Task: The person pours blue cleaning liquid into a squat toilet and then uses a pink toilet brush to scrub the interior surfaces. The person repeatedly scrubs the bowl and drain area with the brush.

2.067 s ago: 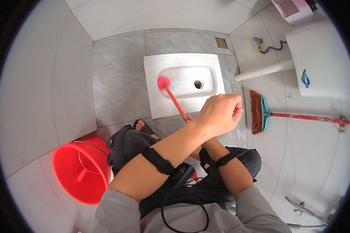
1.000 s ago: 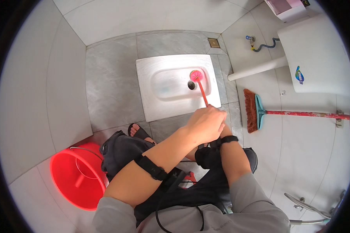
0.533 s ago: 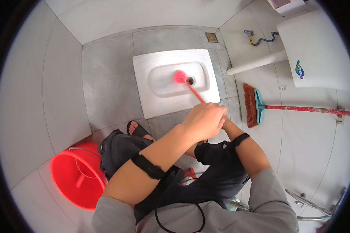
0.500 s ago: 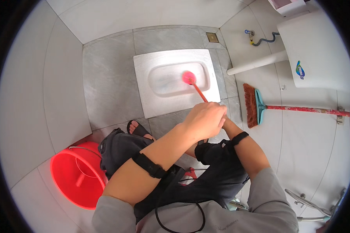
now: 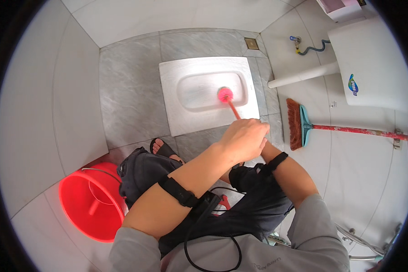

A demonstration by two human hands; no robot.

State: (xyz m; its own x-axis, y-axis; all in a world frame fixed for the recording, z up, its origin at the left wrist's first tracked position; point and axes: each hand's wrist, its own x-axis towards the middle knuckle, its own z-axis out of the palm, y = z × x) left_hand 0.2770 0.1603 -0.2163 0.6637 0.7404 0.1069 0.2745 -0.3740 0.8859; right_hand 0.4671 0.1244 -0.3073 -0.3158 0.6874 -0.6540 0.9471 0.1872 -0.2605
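Observation:
My left hand (image 5: 244,139) is closed around the orange-red handle of a toilet brush (image 5: 233,110). The brush's round pink head (image 5: 225,94) rests inside the basin of a white squat toilet (image 5: 172,120), toward its right end. My right forearm (image 5: 294,174) reaches up to the same spot on the handle. Behind the left hand, my right hand (image 5: 265,146) is mostly covered, and its fingers do not show.
A red bucket (image 5: 68,204) with a wire handle stands at lower left. On the right wall hang a broom (image 5: 294,124) and a white cistern (image 5: 371,59) with its pipe (image 5: 303,75). A square floor drain (image 5: 251,43) lies at the far right corner.
The brush head has shifted slightly toward me within the basin. My hands are still together at the handle. The whole view has moved a little.

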